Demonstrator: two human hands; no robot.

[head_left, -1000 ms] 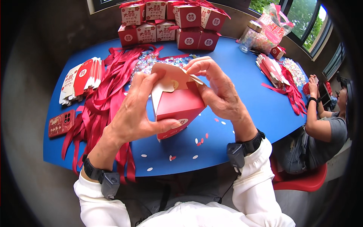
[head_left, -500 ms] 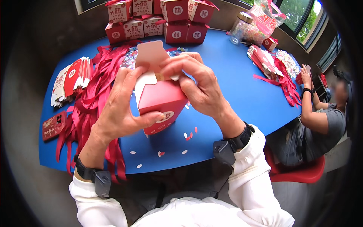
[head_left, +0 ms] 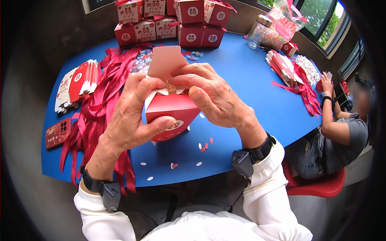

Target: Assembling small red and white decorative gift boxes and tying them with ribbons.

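Note:
A red cardboard gift box (head_left: 171,105) with a round white emblem on its front is held just over the blue table. My left hand (head_left: 128,110) grips its left side, thumb across the front and fingers at the top rim. My right hand (head_left: 219,98) is at the right and back of the opening. Its bent fingers press on the small white-edged flaps, while the thumb stands off near the front rim. A tall pale pink lid flap (head_left: 167,62) rises upright behind the opening. The inside is mostly hidden by my fingers and the flaps.
Red ribbons (head_left: 105,104), flat folded boxes (head_left: 78,86) and a phone (head_left: 58,133) lie left. Wrapped candies (head_left: 142,62) lie behind the box. Finished boxes (head_left: 171,30) are stacked at the back. A jar (head_left: 258,32) stands far right; a co-worker (head_left: 341,124) sits at right.
The right fingers have spread over the opening, and the thumb has lifted off the rim. The side flaps are folded further inward. The left hand keeps its hold on the box.

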